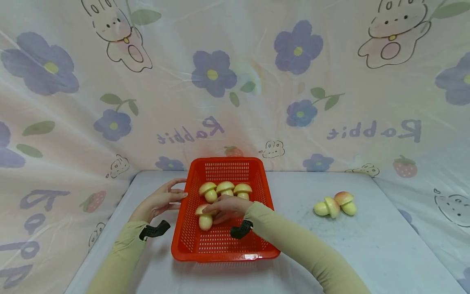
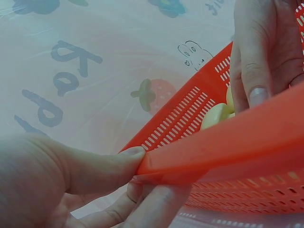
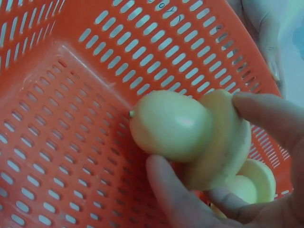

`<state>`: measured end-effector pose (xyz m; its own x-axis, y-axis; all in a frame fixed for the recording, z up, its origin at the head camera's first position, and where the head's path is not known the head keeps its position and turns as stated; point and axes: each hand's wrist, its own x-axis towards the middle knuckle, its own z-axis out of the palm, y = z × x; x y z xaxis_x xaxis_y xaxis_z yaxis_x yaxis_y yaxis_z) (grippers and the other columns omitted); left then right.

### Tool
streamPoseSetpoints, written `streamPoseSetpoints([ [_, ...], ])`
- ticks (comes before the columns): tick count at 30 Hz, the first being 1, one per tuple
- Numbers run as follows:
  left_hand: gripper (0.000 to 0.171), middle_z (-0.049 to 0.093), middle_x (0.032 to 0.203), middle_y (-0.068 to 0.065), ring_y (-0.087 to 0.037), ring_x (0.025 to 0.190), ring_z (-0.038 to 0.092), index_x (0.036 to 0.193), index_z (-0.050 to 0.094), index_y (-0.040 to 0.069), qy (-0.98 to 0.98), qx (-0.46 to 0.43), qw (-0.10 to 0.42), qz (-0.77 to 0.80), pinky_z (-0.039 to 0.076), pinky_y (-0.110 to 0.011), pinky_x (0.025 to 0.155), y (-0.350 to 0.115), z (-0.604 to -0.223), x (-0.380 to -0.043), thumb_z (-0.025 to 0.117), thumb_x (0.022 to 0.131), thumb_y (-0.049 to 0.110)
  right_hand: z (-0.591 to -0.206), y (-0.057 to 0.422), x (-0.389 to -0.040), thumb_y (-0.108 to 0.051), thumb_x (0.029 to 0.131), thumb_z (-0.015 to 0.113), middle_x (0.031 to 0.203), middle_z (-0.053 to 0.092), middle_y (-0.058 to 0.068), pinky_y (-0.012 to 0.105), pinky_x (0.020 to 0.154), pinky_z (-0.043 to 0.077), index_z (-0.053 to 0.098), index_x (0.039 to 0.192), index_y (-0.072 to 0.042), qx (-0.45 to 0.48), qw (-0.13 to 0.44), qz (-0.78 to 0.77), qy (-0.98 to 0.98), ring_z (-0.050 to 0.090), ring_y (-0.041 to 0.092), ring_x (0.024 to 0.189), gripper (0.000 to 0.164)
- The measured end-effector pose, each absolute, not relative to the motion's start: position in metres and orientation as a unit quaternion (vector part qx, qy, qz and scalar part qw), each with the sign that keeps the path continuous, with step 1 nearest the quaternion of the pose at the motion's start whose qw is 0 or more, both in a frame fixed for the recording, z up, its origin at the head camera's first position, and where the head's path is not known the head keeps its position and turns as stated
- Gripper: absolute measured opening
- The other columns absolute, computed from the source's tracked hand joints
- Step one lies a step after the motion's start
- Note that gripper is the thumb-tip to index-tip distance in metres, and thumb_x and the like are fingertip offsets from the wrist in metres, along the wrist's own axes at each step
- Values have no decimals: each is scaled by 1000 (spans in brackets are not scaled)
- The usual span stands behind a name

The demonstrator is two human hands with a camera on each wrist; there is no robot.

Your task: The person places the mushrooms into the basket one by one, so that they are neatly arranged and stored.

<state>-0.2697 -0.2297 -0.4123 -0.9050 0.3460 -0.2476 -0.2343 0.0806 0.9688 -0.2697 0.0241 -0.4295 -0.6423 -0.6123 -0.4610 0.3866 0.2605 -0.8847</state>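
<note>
My right hand (image 1: pixel 229 206) reaches into a red plastic basket (image 1: pixel 225 256) and holds a toy mushroom (image 1: pixel 205 221) by its cap. In the right wrist view, the thumb and fingers lie round the cap of this mushroom (image 3: pixel 171 126), its pale yellow stem pointing away from the palm. Along the basket's left side, my left hand (image 1: pixel 159 202) pinches the rim (image 2: pixel 213 152), thumb on top and fingers underneath. Behind the held mushroom, three more mushrooms (image 1: pixel 225 188) stand in a row inside the basket. The right hand partly covers their stems.
Two toy mushrooms (image 1: pixel 328 207) with reddish caps lie touching each other on the white table (image 1: pixel 301 245), right of the basket. A patterned cloth (image 1: pixel 249 118) with flowers and rabbits hangs behind the table and along its sides.
</note>
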Motion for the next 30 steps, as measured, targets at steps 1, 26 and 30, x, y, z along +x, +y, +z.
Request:
streamPoseSetpoints([
  [1,68,58,105,-16,-25,87,66,148,26,12,703,38,214,677,56,-42,77,-230,-412,-270,64,92,7,-429,24,-269,-21,90,69,104,66,15,46,86,53,63,110,1,-84,416,-602,676,66,27,93,30],
  [26,67,58,107,-16,-26,88,66,147,29,14,704,33,211,677,56,-43,78,-229,-413,-269,64,91,7,-424,27,-268,-34,84,73,87,67,11,44,78,55,67,86,-6,-99,366,-500,779,66,30,85,29],
  [30,67,58,106,-16,-26,89,66,148,28,14,704,36,211,677,56,-43,78,-229,-413,-270,64,92,7,-420,29,-268,-33,85,72,88,66,14,48,83,54,64,85,-3,-104,362,-505,777,65,35,91,31],
])
